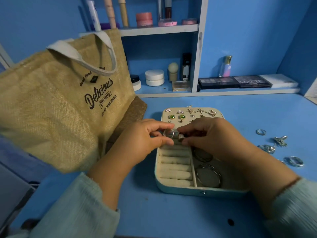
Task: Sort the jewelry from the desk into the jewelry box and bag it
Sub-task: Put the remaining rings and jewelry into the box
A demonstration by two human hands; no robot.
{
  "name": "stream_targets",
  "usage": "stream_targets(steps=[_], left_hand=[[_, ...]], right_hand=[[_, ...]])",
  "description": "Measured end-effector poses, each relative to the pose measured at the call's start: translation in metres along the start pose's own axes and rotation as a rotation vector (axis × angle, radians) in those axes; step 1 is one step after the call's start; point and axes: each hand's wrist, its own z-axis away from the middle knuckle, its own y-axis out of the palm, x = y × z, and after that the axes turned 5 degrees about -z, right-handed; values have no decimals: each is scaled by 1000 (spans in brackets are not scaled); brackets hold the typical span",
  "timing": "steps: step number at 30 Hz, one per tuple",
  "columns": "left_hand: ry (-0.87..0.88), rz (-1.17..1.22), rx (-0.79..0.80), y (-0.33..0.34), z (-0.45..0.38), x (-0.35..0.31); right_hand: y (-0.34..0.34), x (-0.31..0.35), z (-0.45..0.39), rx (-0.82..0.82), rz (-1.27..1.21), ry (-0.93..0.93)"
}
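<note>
At the centre of the frame, the left hand [145, 138] is pinching a plain ring [168, 133] over the open jewelry box [197, 190], its grip closed on it. The right hand [211, 134] is pinching a darker ring [181, 136] beside it. More rings [294, 161] are lying on the blue surface [154, 212] at right; the jute bag [60, 100] is standing at left.

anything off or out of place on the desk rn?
Nothing damaged or spilled. Several silver rings lie loose on the desk right of the jewelry box, not yet sorted. The jute bag leans tilted at left.
</note>
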Motion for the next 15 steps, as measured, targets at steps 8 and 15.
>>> stream_targets(steps=[8, 15], left_hand=[[104, -30, 2, 3, 1, 2], [159, -67, -14, 2, 1, 4]], right_hand=[[1, -2, 0, 26, 20, -66], [1, -5, 0, 34, 95, -123]])
